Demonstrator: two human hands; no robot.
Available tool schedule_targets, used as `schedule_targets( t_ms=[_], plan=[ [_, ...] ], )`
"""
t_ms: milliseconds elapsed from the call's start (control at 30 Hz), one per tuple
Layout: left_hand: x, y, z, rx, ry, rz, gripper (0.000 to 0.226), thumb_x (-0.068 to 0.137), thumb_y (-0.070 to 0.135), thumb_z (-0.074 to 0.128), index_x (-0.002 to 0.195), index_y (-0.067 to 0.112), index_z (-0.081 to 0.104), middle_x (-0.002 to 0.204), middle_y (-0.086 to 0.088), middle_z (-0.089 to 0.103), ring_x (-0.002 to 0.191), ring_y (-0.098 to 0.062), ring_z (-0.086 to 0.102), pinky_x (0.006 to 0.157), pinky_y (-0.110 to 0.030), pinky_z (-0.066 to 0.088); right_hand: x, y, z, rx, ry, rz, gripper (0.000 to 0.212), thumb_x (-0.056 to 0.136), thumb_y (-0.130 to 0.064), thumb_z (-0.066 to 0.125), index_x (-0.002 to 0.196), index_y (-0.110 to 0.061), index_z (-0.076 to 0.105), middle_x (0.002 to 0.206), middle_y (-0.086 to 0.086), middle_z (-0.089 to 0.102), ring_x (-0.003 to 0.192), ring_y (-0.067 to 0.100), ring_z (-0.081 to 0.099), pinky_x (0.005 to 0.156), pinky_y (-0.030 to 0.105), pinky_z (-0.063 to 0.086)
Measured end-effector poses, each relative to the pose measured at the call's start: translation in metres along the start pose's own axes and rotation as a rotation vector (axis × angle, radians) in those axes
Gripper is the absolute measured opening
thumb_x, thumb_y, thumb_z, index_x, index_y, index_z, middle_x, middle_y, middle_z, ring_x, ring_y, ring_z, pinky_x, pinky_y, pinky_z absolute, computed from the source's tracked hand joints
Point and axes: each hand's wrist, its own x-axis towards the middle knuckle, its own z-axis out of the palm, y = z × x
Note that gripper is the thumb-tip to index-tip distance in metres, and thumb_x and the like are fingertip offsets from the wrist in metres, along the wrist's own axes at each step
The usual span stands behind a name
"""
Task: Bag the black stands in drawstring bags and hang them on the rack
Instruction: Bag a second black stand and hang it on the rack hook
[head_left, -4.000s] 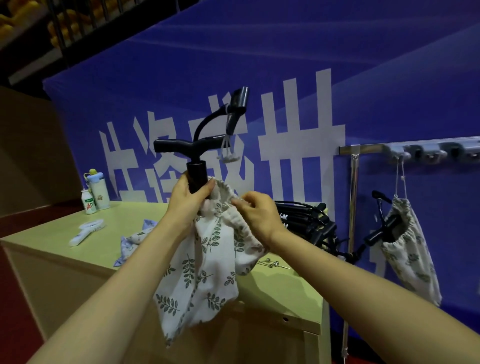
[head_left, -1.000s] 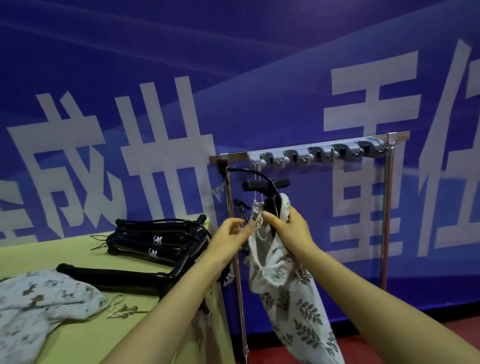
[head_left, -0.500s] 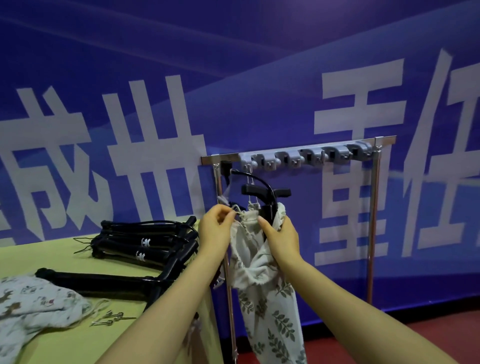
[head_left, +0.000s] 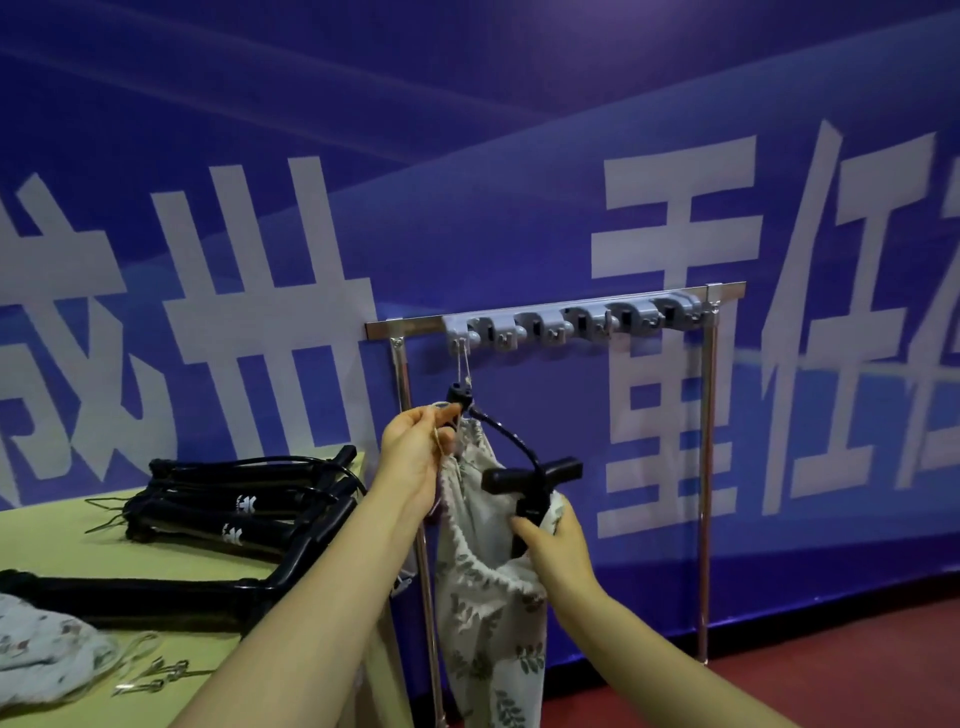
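- The left hand (head_left: 415, 457) is raised just below the rack's left end; thumb and forefinger pinch the drawstring (head_left: 439, 442) at the mouth of the bag (head_left: 488, 613); the other fingers are curled in
- The right hand (head_left: 558, 540) is lower and to the right; its fingers wrap round the shaft of the stand (head_left: 530, 475) where the shaft enters the bag's mouth, with the bag's rim caught under them
- The stand is upright in the bag; its T-shaped handle and a curved black hose stick out above the cloth; the hose arcs up to the left, towards the left hand
- The bag is pale with a leaf print; it hangs slack in front of the rack's left post, held off the floor (head_left: 831, 686)
- The rack (head_left: 405, 326) is a metal frame against a blue banner (head_left: 519, 156); a grey strip of hooks (head_left: 571, 319) runs along its top bar; a cord (head_left: 464, 364) drops from the leftmost hook to a spot just above the left hand; whether it carries anything cannot be told
- The table (head_left: 62, 525) is left of the rack; a pile of stands (head_left: 244, 509) lies on it, and one more stand (head_left: 156, 592) lies alone nearer the camera
- A second bag (head_left: 41, 654), crumpled, lies at the table's near left; small metal clips (head_left: 156, 675) lie just beside it
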Motion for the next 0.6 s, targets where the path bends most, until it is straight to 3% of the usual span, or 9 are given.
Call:
schedule_targets(
  t_ms=[67, 167, 333, 367, 500, 533, 600],
  plan=[
    [0.003, 0.001, 0.002, 0.040, 0.008, -0.010, 0.023, 0.100, 0.007, 0.038, 0.084, 0.008, 0.054, 0.075, -0.001, 0.067, 0.040, 0.000, 0.055, 0.042, -0.013, 0.042, -0.004, -0.001, -0.002, 0.001, -0.039, -0.017, 0.033, 0.090, -0.010, 0.060, 0.120, -0.020, 0.052, 0.118, -0.003, 0.057, 0.113, 0.017, 0.055, 0.089, 0.033, 0.052],
    [0.008, 0.004, 0.003, -0.013, 0.099, -0.048, 0.030, 0.099, 0.004, 0.037, 0.075, 0.009, 0.054, 0.047, 0.005, 0.065, 0.036, 0.000, 0.056, 0.040, -0.014, 0.038, -0.007, -0.003, -0.005, 0.023, -0.051, -0.016, 0.037, 0.094, -0.009, 0.053, 0.128, -0.020, 0.047, 0.123, -0.004, 0.052, 0.100, 0.002, 0.053, 0.079, 0.021, 0.047],
    [0.010, 0.010, -0.003, -0.108, 0.172, -0.161, 0.024, 0.091, -0.008, 0.041, 0.072, -0.003, 0.056, 0.036, -0.001, 0.059, 0.029, -0.009, 0.054, 0.033, -0.016, 0.043, -0.007, -0.001, -0.008, 0.008, -0.082, -0.025, 0.042, 0.094, -0.014, 0.055, 0.132, -0.027, 0.044, 0.134, -0.005, 0.048, 0.119, 0.016, 0.052, 0.100, 0.040, 0.047],
    [0.010, 0.014, -0.003, -0.079, 0.130, -0.168, 0.025, 0.090, -0.008, 0.042, 0.070, -0.003, 0.056, 0.038, -0.003, 0.061, 0.030, -0.010, 0.056, 0.035, -0.016, 0.045, -0.008, 0.000, -0.008, -0.016, -0.100, -0.030, 0.041, 0.094, -0.014, 0.055, 0.130, -0.028, 0.045, 0.133, -0.005, 0.050, 0.118, 0.017, 0.054, 0.099, 0.040, 0.048],
    [0.014, 0.026, -0.006, 0.238, -0.103, -0.121, 0.023, 0.093, -0.001, 0.044, 0.076, 0.001, 0.060, 0.059, 0.000, 0.072, 0.048, -0.010, 0.063, 0.044, -0.015, 0.048, -0.009, 0.001, -0.006, -0.141, -0.121, -0.055, 0.043, 0.093, -0.009, 0.052, 0.133, -0.022, 0.044, 0.126, -0.003, 0.054, 0.092, 0.009, 0.061, 0.065, 0.015, 0.052],
    [0.015, 0.028, -0.008, 0.307, -0.168, -0.124, 0.020, 0.092, 0.001, 0.046, 0.078, 0.003, 0.060, 0.068, -0.002, 0.075, 0.054, -0.012, 0.061, 0.049, -0.018, 0.048, -0.008, 0.003, -0.005, -0.177, -0.120, -0.054, 0.045, 0.093, -0.010, 0.053, 0.135, -0.021, 0.042, 0.125, -0.005, 0.053, 0.095, 0.008, 0.060, 0.066, 0.015, 0.052],
    [0.018, 0.033, -0.009, 0.474, -0.326, -0.150, 0.017, 0.093, 0.008, 0.047, 0.081, 0.008, 0.059, 0.088, -0.007, 0.077, 0.066, -0.015, 0.059, 0.061, -0.023, 0.048, -0.007, 0.006, -0.002, -0.237, -0.097, -0.042, 0.049, 0.091, -0.010, 0.053, 0.137, -0.024, 0.042, 0.125, -0.006, 0.053, 0.111, 0.014, 0.057, 0.084, 0.025, 0.053]
  ],
)
